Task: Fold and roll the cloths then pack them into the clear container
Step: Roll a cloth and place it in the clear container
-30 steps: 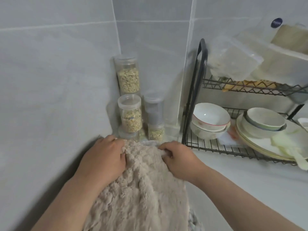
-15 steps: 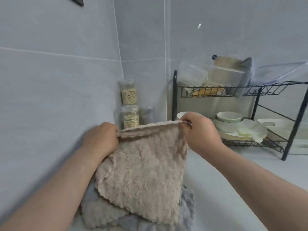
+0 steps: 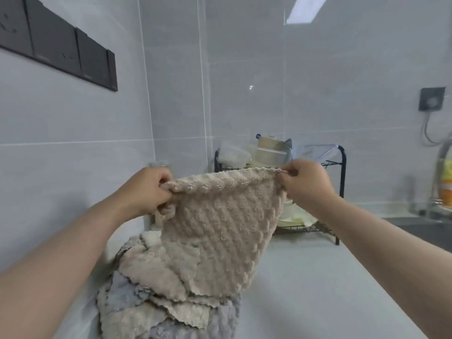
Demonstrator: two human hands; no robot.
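The left hand (image 3: 146, 189) is closed, pinching one top corner of the beige cloth (image 3: 220, 228). The cloth hangs stretched between both hands above a pile of cloths (image 3: 137, 302). The right hand (image 3: 305, 182) pinches the other corner, with the dish rack (image 3: 342, 182) behind it.

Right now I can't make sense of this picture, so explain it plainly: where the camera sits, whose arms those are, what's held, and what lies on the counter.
The camera is worn on a person's head, looking forward and down, so the two bare arms are that person's own. The left hand and right hand each pinch a top corner of a beige cloth, holding it up and spread. Beneath it, on the pale counter, lies a pile of cloths, beige and grey. Behind stands a black wire dish rack with dishes and clear tubs.
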